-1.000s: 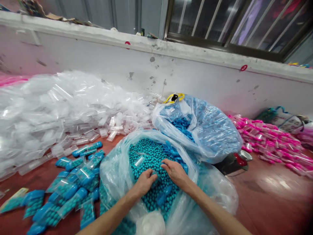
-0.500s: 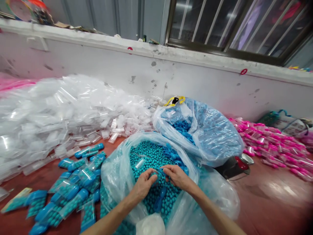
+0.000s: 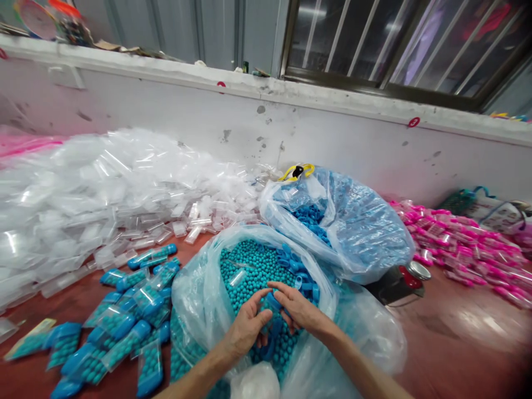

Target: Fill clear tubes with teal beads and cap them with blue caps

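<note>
I have both hands down in the open bag of teal balls point(image 3: 249, 266), right in front of me on the red surface point(image 3: 457, 338). My left hand point(image 3: 245, 328) is curled around a small clear tube filled with balls, and my right hand point(image 3: 300, 309) pinches a blue cap point(image 3: 272, 302) at the tube's top end, thumb and forefinger narrow on it. The tube itself is mostly hidden by my left fingers, so I can't tell how full it is or whether the cap is fully seated.

I judge the step in hand to be capping a filled tube: the cap is meeting the mouth of the tube just above the ball pile. The next move calls for keeping the tube upright enough that nothing spills, lining the cap square, and pressing it home with the right thumb while the left hand braces.

More loose blue caps point(image 3: 297, 271) lie on the balls near the far rim of the bag. Finished capped tubes point(image 3: 124, 321) are heaped to my left, a big drift of empty clear tubes point(image 3: 103, 194) sits beyond them, and a second bag of blue caps point(image 3: 341, 221) stands behind. Pink-filled tubes point(image 3: 461, 244) lie well apart on the right
</note>
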The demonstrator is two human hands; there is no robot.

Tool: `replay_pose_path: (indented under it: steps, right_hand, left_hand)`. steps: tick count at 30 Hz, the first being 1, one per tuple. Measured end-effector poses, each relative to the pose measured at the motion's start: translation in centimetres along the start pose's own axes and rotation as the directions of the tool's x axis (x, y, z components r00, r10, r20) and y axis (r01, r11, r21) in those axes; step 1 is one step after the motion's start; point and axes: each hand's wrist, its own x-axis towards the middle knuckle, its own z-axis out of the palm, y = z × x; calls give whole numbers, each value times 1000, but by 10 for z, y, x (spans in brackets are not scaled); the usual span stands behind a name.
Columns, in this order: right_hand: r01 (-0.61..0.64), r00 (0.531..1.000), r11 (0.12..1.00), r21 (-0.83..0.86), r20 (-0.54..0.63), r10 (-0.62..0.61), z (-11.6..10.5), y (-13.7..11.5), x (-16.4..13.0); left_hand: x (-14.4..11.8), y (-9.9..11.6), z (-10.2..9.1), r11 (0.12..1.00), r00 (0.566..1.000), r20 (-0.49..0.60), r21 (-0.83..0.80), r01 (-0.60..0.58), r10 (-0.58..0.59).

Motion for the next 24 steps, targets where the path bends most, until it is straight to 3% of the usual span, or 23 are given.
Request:
replay_pose_path:
  steps: [7, 9, 11, 14, 16, 21, 24]
  right_hand:
    - [-8, 968, 969, 247, 244, -54, -2, 3, -6]
    - [5, 986, 977, 213, 164, -41, 4, 5, -5]
    - [76, 996, 990, 118, -57, -70, 14, 7, -5]
    - [211, 927, 977, -37, -309, -212, 27, 13, -6]
    - [261, 903, 963, -71, -335, -270, 32, 17, -7]
    - [219, 956, 964, 152, -231, -181, 29, 22, -6]
    - [207, 964, 960, 189, -208, -167, 26, 22, -3]
  left_hand:
    - [-3, 9, 3, 999, 999, 20, 37, -37, 37]
    - [-1, 9, 2, 999, 1000, 7, 33, -28, 27]
    - [1, 10, 0, 1000, 1000, -19, 24, -9, 9]
    - [2, 12, -3, 1000, 998, -67, 20, 20, -18]
    - [2, 14, -5, 999, 996, -85, 31, 30, -28]
    - [-2, 17, -8, 998, 998, -58, 57, 30, -27]
    - [-3, 16, -7, 997, 998, -52, 54, 49, -46]
